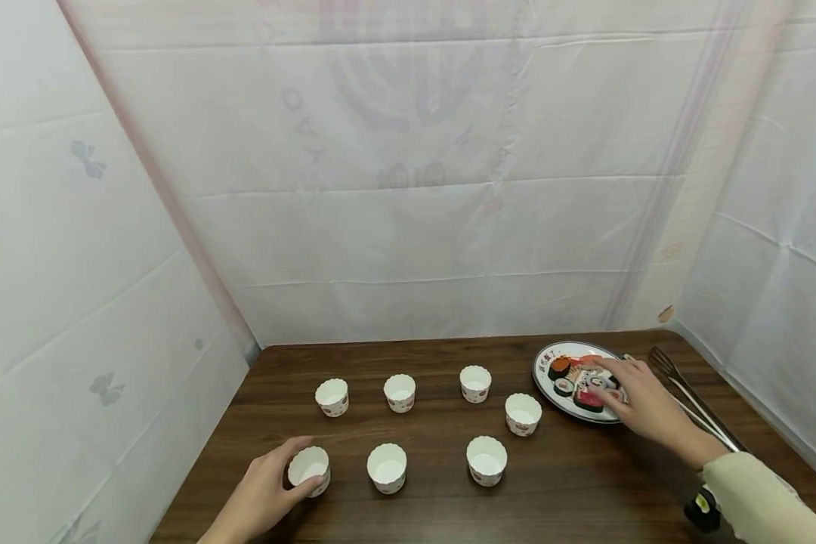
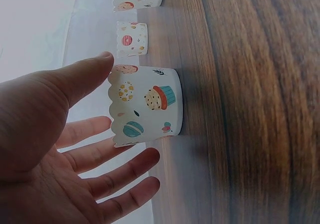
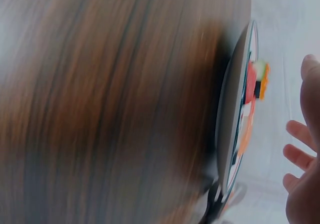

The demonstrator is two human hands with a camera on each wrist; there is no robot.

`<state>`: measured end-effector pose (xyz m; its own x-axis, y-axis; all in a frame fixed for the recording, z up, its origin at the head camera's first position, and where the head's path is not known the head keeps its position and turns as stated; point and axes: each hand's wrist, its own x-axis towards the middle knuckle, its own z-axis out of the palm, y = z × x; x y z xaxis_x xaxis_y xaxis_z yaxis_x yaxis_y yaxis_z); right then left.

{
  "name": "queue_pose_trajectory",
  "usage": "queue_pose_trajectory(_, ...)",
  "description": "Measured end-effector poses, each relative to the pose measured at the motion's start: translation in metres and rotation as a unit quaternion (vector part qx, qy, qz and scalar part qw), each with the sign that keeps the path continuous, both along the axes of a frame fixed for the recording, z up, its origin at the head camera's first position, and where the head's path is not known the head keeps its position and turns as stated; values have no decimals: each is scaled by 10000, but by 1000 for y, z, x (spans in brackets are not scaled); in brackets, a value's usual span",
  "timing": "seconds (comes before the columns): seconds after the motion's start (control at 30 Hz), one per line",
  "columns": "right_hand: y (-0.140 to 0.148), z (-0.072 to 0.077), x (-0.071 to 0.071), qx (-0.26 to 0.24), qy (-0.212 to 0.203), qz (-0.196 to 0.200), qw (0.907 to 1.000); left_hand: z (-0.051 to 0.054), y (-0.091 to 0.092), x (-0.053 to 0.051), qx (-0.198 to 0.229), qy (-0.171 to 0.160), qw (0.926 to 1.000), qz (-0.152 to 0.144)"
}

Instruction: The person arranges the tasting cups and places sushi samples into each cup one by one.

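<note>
My left hand is around a white paper baking cup printed with cupcakes, at the table's front left. In the left wrist view its thumb lies beside the scalloped rim and the fingers spread on the other side; firm contact cannot be made out. Over the right side of a round plate hovers my right hand, fingers loosely bent and apart. Sushi pieces lie on that plate, partly hidden by the hand. In the right wrist view, the hand appears above the plate with nothing visible in it.
More baking cups stand upright across the brown table, including a front-middle cup, a front-right cup and a back-left cup. Right of the plate lie long-handled utensils. White cloth walls enclose the table.
</note>
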<state>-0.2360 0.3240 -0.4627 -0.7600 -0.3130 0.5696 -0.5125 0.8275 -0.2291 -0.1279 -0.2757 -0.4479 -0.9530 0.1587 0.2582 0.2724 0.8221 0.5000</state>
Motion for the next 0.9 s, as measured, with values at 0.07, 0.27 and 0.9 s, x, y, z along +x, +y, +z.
queue_pose_trajectory(0.07, 9, -1, 0, 120, 112, -134, 9998, 1, -1, 0, 3, -95, 10000, 18)
queue_pose_trajectory(0.27, 38, -1, 2, 409, 190, -445, 9980, 1, -3, 1, -7, -117, 9999, 88)
queue_pose_trajectory(0.9, 98, -14, 14, 894, -480, -1140, 9883, -2, -3, 2, -1, -349, 9990, 280)
